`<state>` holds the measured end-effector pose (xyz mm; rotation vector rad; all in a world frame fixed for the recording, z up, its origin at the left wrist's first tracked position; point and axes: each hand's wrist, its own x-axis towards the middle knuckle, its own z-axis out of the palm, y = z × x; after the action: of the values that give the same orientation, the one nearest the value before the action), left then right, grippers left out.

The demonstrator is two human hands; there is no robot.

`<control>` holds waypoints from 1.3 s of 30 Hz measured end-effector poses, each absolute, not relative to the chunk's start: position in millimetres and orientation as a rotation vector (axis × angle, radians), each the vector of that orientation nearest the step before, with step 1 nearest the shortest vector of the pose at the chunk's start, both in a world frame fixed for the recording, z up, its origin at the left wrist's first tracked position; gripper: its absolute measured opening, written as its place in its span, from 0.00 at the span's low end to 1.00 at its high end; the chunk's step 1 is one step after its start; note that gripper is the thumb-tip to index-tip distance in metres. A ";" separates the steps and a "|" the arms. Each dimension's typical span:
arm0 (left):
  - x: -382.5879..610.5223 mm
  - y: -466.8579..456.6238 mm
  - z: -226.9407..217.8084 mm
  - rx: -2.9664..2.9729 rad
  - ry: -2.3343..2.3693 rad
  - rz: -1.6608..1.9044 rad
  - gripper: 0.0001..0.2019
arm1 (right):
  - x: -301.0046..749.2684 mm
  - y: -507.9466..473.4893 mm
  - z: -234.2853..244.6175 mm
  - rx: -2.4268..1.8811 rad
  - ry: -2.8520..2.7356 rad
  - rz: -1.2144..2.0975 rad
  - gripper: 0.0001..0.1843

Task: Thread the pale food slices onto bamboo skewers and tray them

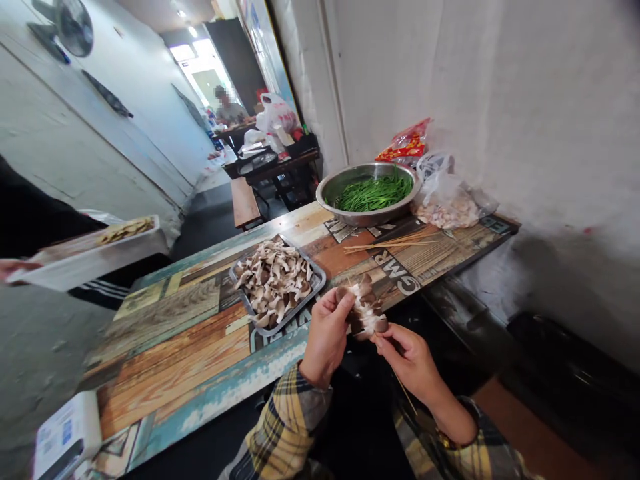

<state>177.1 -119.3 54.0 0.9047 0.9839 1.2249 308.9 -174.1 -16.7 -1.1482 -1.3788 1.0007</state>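
Observation:
Several oyster mushrooms are threaded close together on a thin wooden skewer, held just past the table's front edge. My left hand is closed on the mushrooms at the upper left of the bunch, thumb on top. At the bunch's lower right, my right hand pinches the skewer, its fingertips touching the lowest mushroom. The skewer's lower end sticks out below my right hand. A grey tray heaped with loose oyster mushrooms stands on the table, left of my left hand.
On the patterned table lie loose skewers. A steel bowl of green chives and a plastic bag of pale food stand by the wall. A white scale-like device is at lower left. Another person carries a white container.

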 end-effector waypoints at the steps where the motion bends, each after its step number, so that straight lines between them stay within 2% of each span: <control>1: 175.5 -120.2 55.2 0.906 0.964 1.214 0.14 | 308.9 -174.1 -15.8 -1.146 -1.390 0.999 0.13; 11: 142.6 -135.7 59.8 0.976 0.920 1.281 0.14 | 293.6 -170.4 -4.3 -1.089 -1.538 0.853 0.11; 14: 126.2 -135.3 57.7 0.958 0.941 1.321 0.15 | 282.0 -165.9 -3.9 -1.064 -1.520 0.930 0.12; 18: 78.8 -132.5 55.7 0.918 1.048 1.387 0.22 | 275.5 -146.8 -11.5 -1.143 -1.319 1.047 0.13; 25: -46.2 -107.3 41.5 0.906 1.438 1.718 0.23 | 253.1 -113.3 -22.2 -1.096 -0.865 1.311 0.17; 32: -85.0 -63.4 13.7 1.248 1.724 1.602 0.18 | 213.7 -92.2 -26.1 -1.091 -0.932 1.325 0.18; 39: -96.6 -37.1 -20.8 1.600 2.022 1.428 0.18 | 190.6 -64.7 -18.9 -1.024 -0.889 1.323 0.22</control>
<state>-96.6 -37.1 -20.8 1.5997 2.0224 1.4275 190.6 -64.7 -18.9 -1.0235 -0.8888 1.3234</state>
